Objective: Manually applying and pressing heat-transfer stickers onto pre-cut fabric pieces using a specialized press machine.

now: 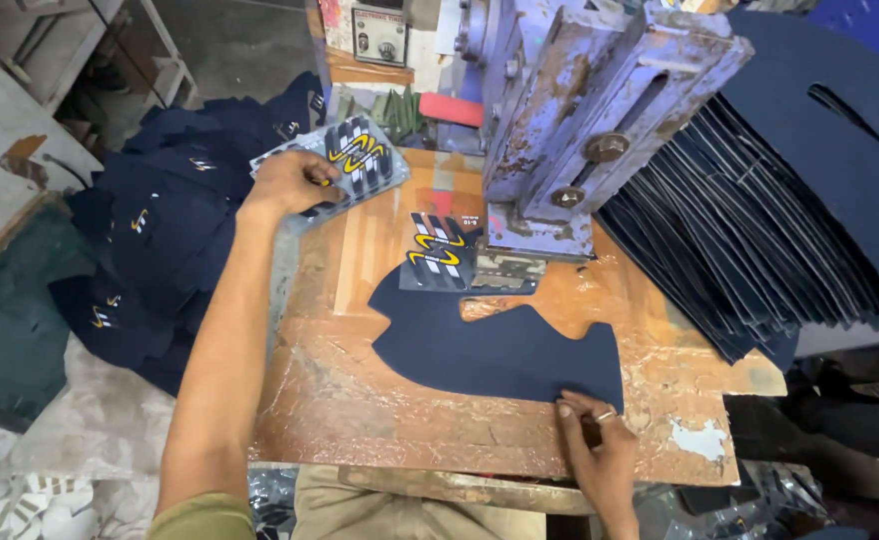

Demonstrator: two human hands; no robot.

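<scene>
Near the middle of the frame, a dark blue cut fabric piece with a curved edge (500,345) is laid flat on a worn orange-brown wooden work table (360,400). Its upper tip is tucked under a big blue metal press machine with chipped paint (580,120). A small striped patch with yellow and white bands (437,252) is placed on that upper tip, just beside the foot of the press.

At the lower right of the frame, the right hand (595,450) is pressed down on the bottom edge of the fabric piece. Its fingers are bent and rest on the cloth; nothing is gripped.

At the upper left of the middle, the left hand (288,182) is closed on the edge of a clear sheet of striped yellow and white patches (355,158), held between thumb and fingers.

At the left of the frame, a heap of dark blue finished pieces with small patches (160,250) is seen. At the right, a tall stack of dark blue cut pieces (760,240) is leaned beside the press.
</scene>
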